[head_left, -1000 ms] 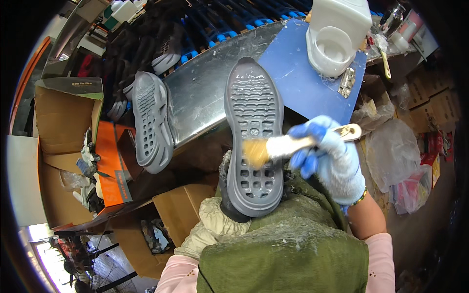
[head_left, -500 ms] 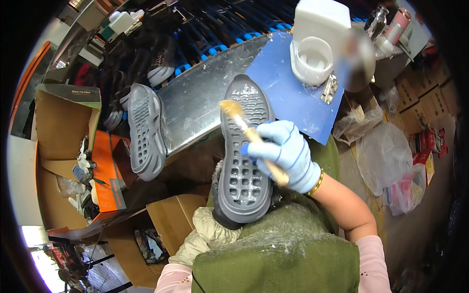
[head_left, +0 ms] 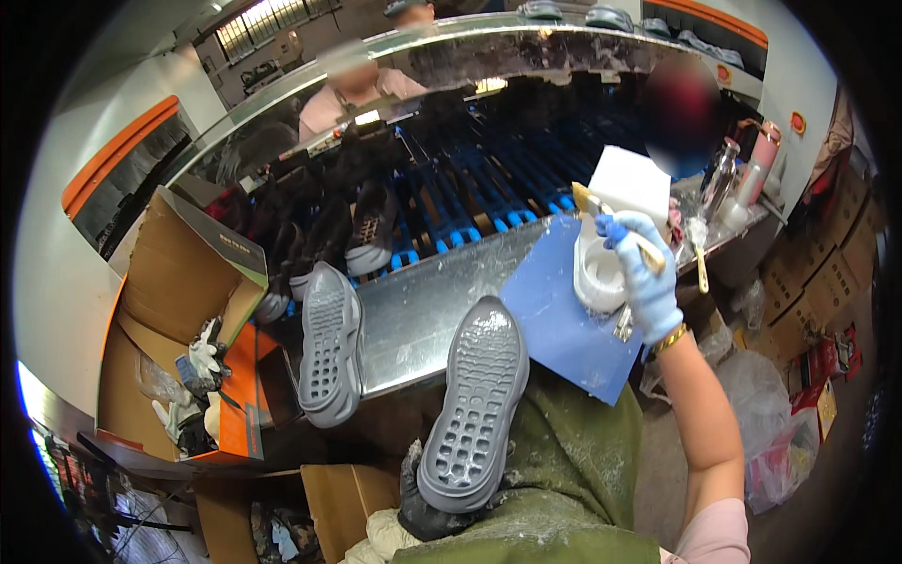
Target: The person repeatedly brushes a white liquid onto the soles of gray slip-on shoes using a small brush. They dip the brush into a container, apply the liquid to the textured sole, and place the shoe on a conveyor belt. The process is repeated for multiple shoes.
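A grey rubber shoe sole with a grid of small studs [head_left: 474, 404] is propped tread-up in the middle of the view, its heel resting in the lap on a green, glue-smeared apron [head_left: 573, 470] and its toe leaning on the edge of a dull, scratched metal workbench [head_left: 423, 310]. The tilt keeps the whole tread turned up toward the face and close to the body. The left hand [head_left: 423, 508] is mostly hidden under the heel in a dark, soiled glove; it seems to be cupped beneath the sole, but whether its fingers are closed cannot be told.

The right hand [head_left: 648, 282], in a pale blue glove, is raised to the right of the sole and is closed around the wooden handle of a flat brush [head_left: 611, 221], whose bristles are held over a white plastic tub [head_left: 601, 273]. The tub stands on a blue plastic sheet [head_left: 554, 320] laid over the bench corner, seemingly to catch drips, within easy reach of the brush arm.

A 2nd grey sole of the same pattern [head_left: 329, 343] lies tread-up on the bench edge to the left, apart from the 1st. Further left an open brown cardboard box [head_left: 178, 282] holds scraps and gloves.
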`<state>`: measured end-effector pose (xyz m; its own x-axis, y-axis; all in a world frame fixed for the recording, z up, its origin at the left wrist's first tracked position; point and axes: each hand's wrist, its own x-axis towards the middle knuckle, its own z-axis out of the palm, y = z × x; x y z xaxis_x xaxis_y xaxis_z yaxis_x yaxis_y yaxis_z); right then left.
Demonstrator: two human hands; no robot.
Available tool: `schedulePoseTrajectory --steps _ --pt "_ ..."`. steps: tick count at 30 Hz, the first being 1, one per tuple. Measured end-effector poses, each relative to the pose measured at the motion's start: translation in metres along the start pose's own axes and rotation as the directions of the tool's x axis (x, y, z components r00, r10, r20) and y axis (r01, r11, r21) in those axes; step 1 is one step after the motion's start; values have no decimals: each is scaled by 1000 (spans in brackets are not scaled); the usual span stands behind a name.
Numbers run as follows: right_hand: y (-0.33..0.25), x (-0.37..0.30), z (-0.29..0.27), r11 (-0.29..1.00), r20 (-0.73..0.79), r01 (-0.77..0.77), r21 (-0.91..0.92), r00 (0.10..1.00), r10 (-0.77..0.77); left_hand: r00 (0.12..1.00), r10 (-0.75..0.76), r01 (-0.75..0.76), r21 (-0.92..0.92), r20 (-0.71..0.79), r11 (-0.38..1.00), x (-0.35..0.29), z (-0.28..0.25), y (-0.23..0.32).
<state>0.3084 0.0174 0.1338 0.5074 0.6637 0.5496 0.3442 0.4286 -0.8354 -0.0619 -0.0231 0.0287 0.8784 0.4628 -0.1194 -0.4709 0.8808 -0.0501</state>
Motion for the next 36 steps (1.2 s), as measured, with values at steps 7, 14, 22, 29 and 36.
schedulePoseTrajectory --steps 7,14,22,29,36 --pt "25 124 -19 990 -8 -137 -33 991 137 999 -46 46 -57 14 997 13 -2 11" --pt "43 135 -28 976 -47 -201 86 977 206 996 31 -49 218 86 975 36 78 4" --pt "37 137 -8 983 22 -155 94 988 154 839 95 -350 398 535 848 240 314 57" --pt "58 142 -47 970 -100 -200 140 972 215 971 29 -203 746 238 634 254 248 24" --pt "42 129 -34 990 41 -26 -141 999 32 940 331 -127 818 -81 561 48 77 68"
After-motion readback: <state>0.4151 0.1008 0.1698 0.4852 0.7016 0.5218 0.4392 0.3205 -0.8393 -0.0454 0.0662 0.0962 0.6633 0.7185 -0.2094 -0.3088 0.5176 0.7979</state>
